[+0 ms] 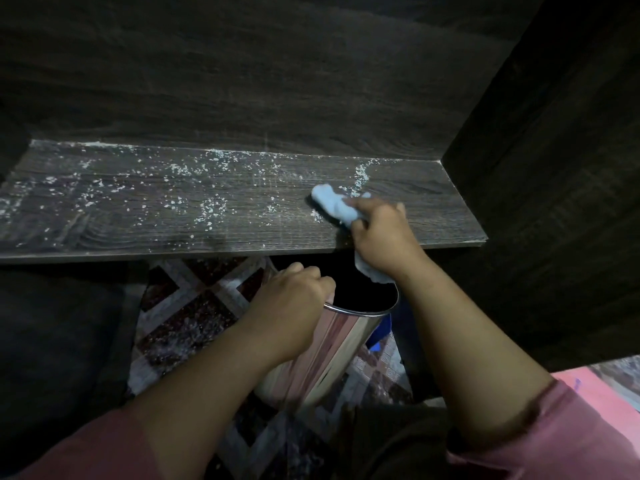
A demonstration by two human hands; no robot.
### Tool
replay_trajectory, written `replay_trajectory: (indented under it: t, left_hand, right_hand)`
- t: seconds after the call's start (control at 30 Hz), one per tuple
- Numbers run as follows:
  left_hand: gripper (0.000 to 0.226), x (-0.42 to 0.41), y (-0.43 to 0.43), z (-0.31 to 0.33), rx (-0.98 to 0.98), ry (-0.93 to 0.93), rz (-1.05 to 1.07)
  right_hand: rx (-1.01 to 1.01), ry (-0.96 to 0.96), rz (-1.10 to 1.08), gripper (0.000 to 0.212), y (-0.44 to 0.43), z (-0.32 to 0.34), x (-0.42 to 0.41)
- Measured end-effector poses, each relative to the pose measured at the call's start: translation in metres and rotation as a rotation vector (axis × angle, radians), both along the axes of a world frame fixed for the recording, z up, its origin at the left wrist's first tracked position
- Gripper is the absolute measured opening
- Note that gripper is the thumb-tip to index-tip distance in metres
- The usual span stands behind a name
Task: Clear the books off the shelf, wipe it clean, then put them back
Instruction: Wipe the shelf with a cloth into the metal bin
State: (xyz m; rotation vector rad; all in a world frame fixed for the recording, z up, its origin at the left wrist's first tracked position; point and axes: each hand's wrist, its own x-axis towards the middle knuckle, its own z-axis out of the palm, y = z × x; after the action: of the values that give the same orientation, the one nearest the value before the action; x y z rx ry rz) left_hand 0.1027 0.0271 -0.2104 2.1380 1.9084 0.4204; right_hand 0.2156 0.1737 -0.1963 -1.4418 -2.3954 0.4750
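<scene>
A dark wood shelf (156, 223) runs across the view, bare of books and strewn with white crumbs and dust. My right hand (381, 233) grips a light blue cloth (332, 202) and presses it on the shelf's right part near the front edge; a tail of the cloth hangs below the hand. My left hand (294, 299) grips the rim of a shiny metal bin (325, 355), which is tilted with its open mouth just under the shelf edge below the cloth. No books are in view.
A dark wood back panel (277, 81) and side wall (554, 168) close off the shelf at the rear and right. Patterned floor tiles (194, 317) with white specks lie below. Something blue (381, 334) shows behind the bin.
</scene>
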Motion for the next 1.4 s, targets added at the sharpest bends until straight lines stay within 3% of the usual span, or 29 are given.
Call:
replay_trajectory:
  t: [0.1,0.17,0.27,0.37,0.57,0.73,0.97,1.23,1.33,1.4]
  left_hand:
    - [0.028,-0.001,0.000,-0.001,-0.013,-0.011,0.005]
    - [0.029,-0.001,-0.001,-0.001,-0.020,-0.016,0.011]
    - [0.029,-0.002,-0.001,0.000,-0.033,-0.020,0.012]
    - [0.032,-0.004,-0.002,0.000,-0.058,-0.024,0.019]
    - [0.024,-0.010,-0.004,0.004,-0.109,-0.041,0.034]
    - [0.026,-0.012,-0.004,0.003,-0.113,-0.021,0.024]
    - [0.026,-0.014,-0.002,0.004,-0.101,-0.027,0.030]
    - [0.027,-0.013,-0.004,0.005,-0.091,-0.052,0.032]
    - [0.026,-0.014,-0.005,0.006,-0.077,-0.051,0.024]
    - [0.026,-0.016,-0.006,0.005,-0.071,-0.050,0.029]
  right_hand:
    - [0.119,0.067,-0.122,0.044,0.013,0.004,0.011]
    - [0.124,0.014,-0.162,0.046,0.018,0.001,0.017]
    - [0.113,-0.128,-0.118,0.048,0.016,-0.010,0.014]
    - [0.106,-0.111,-0.054,0.049,0.013,-0.014,0.003]
    - [0.023,0.067,0.226,0.060,0.007,-0.015,-0.007]
    - [-0.069,0.166,0.269,0.049,0.002,-0.011,-0.005]
    - [-0.230,0.151,0.235,0.049,-0.005,0.001,-0.003]
    - [-0.376,-0.030,0.298,0.051,-0.009,0.031,-0.004]
    - [-0.447,0.066,0.235,0.045,-0.002,0.036,0.003]
    - [-0.382,0.219,0.094,0.037,0.005,0.036,0.007]
